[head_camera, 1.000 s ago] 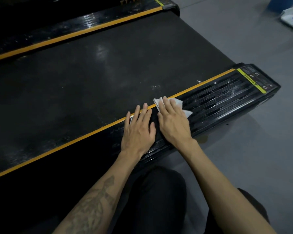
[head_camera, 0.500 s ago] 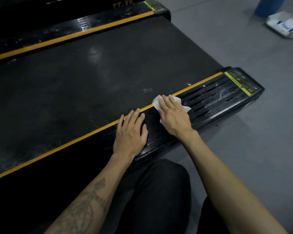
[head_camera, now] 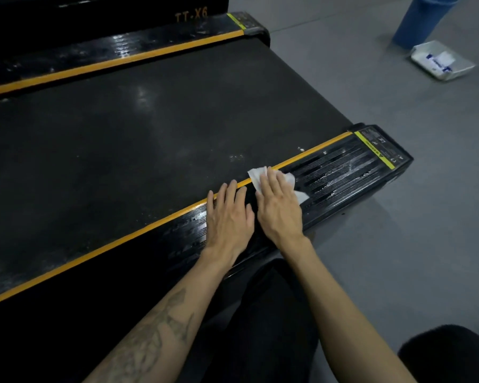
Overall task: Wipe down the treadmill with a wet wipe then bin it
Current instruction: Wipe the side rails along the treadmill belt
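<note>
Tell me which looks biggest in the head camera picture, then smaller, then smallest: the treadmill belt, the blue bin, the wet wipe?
1. Treadmill belt, by far the largest.
2. Blue bin: partly cut off and farther away, so its rank is unsure.
3. Wet wipe, mostly hidden under the right hand.

A gym or fitness room, it seemed, a black treadmill with orange-edged side rails (head_camera: 161, 222) stood on grey rubber-like floor (head_camera: 398, 258), a blue plastic bin (head_camera: 418, 20) behind.

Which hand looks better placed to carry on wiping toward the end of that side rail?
The right hand, probably. It lies flat on the wet wipe, nearer the rail's far end. The left hand rests bare on the side rail beside it.
</note>
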{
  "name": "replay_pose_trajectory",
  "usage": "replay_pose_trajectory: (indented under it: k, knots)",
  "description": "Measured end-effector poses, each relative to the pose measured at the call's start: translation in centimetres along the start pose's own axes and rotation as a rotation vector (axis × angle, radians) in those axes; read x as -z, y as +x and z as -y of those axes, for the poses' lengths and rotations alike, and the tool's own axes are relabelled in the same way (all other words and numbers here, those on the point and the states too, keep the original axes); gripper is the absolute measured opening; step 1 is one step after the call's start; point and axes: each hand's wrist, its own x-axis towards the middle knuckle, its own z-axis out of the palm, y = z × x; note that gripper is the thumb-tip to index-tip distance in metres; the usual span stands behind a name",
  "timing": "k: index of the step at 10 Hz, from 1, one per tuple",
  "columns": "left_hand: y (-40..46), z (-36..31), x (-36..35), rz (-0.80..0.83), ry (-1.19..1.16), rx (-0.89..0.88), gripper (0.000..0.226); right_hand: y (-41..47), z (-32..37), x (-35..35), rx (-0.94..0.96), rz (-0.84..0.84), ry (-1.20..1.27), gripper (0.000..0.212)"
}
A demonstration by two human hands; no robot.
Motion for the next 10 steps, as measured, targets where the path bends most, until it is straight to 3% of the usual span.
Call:
replay_pose_trajectory:
  k: [2,4,6,8,10]
  knots:
    - [-0.1,-0.2,-0.8,0.012,0.079,-0.007,0.054,3.2,-2.3,-0.1,0.160,0.126,-0.043,0.078]
    - [0.1,-0.2,-1.0,0.005,0.109,0.000,0.055,0.2,-2.3,0.8,0.054,0.025,-0.007,0.067]
    - [0.4,-0.5,-1.1,0.006,0.134,0.009,0.058,2.0,-3.3,1.1,0.148,0.057,-0.005,0.071]
    - [0.6,-0.6,-1.1,0.020,0.139,0.022,0.059,-0.3,-2.5,0.0,0.005,0.002,-0.010,0.069]
    - [0.6,-0.7,-1.1,0.026,0.150,0.024,0.058,0.9,-5.0,1.4,0.162,0.058,0.001,0.076]
